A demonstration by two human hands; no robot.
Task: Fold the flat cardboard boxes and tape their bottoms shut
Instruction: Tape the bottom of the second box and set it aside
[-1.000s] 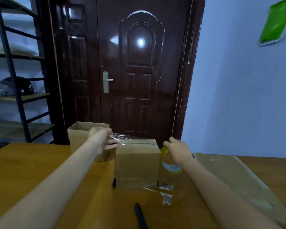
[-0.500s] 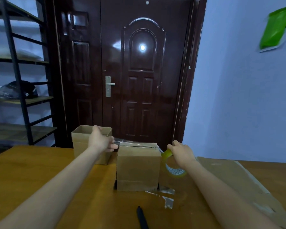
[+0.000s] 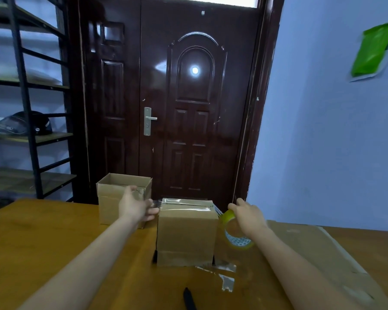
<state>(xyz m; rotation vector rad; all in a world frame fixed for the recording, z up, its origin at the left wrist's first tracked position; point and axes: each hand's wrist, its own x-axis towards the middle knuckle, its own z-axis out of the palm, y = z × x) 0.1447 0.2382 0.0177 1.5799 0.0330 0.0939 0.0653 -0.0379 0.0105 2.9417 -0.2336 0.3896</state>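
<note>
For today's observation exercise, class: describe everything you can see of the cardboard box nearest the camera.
The near box is plain brown cardboard, folded up and standing on the wooden table. Clear tape runs across its upturned face. The left hand holds the tape's end at its left edge; the right hand holds the tape roll by its right side. An open box stands behind, to the left.
</note>
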